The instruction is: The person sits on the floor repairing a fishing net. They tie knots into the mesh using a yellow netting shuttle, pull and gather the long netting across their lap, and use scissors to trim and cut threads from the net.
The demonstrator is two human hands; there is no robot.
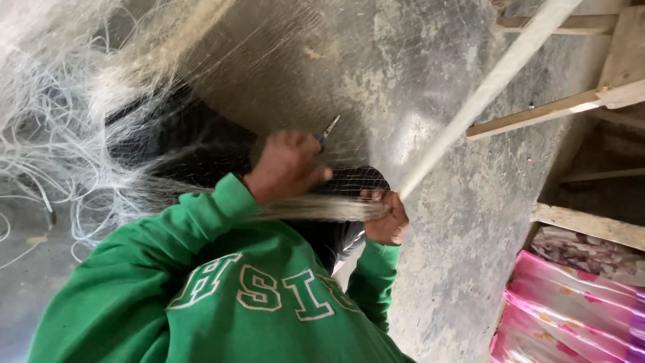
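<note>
My left hand [287, 166] is raised in front of my green sweatshirt and closed around a small metal tool with a dark blue handle [328, 129], whose tip points up and to the right. My right hand [388, 218], lower and to the right, grips a gathered bundle of fine white fishing net [316, 210]. That bundle lies across between both hands. From the right hand it runs on as a taut pale strand [490, 84] towards the upper right. A dark mesh part of the net [356, 180] sits just above the right hand.
Loose white net and tangled line [60, 134] are heaped at the left over a grey concrete floor [443, 269]. Wooden beams [537, 115] stand at the upper right. A pink patterned cloth or bag [571, 302] lies at the lower right.
</note>
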